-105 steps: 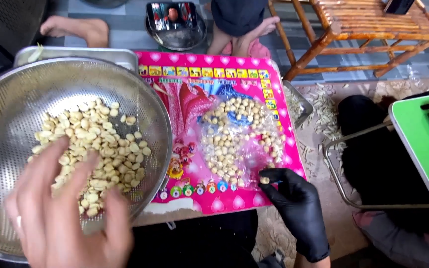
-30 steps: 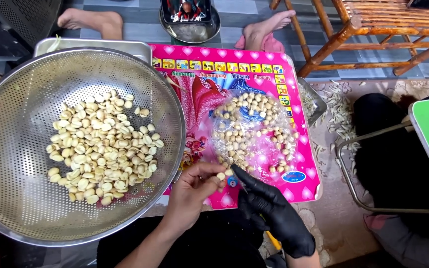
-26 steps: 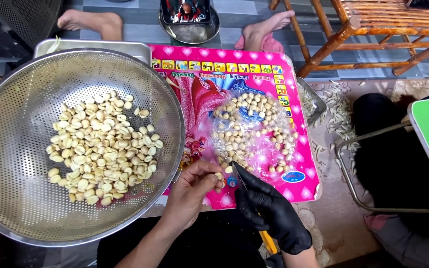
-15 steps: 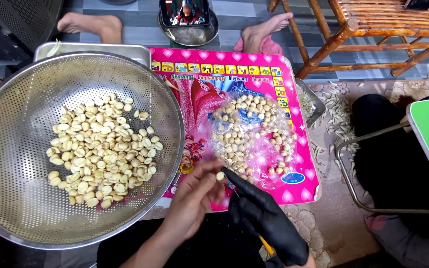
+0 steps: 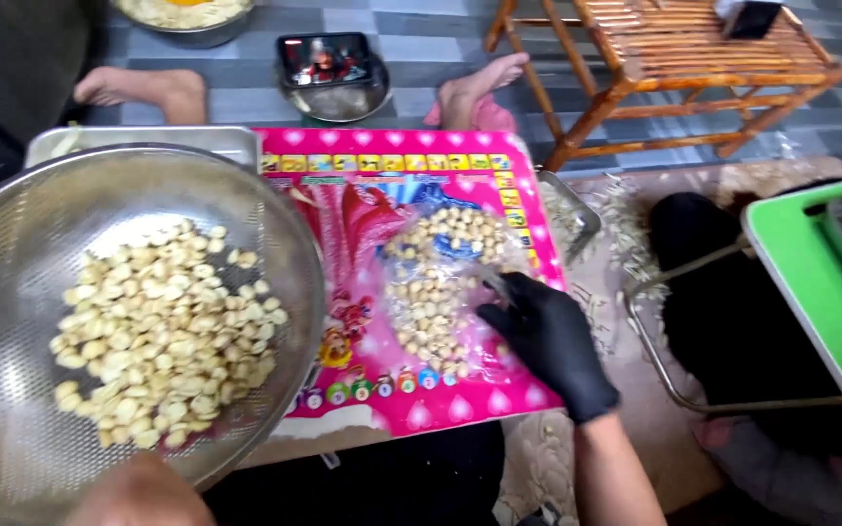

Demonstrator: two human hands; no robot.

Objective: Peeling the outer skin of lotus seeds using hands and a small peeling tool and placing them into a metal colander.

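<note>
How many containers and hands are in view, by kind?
Metal mesh colander holding pale seeds: 1
Metal bowls on the floor, near bowl and far bowl: 2
Clear bag of seeds on the pink board: 1
Green tray: 1
Gloved right hand: 1
Bare left hand: 1
Total: 7

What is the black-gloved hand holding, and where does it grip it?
The gloved right hand rests its fingertips on the pile of pale seeds on the pink board. Whether it grips a seed or tool cannot be told.
</note>
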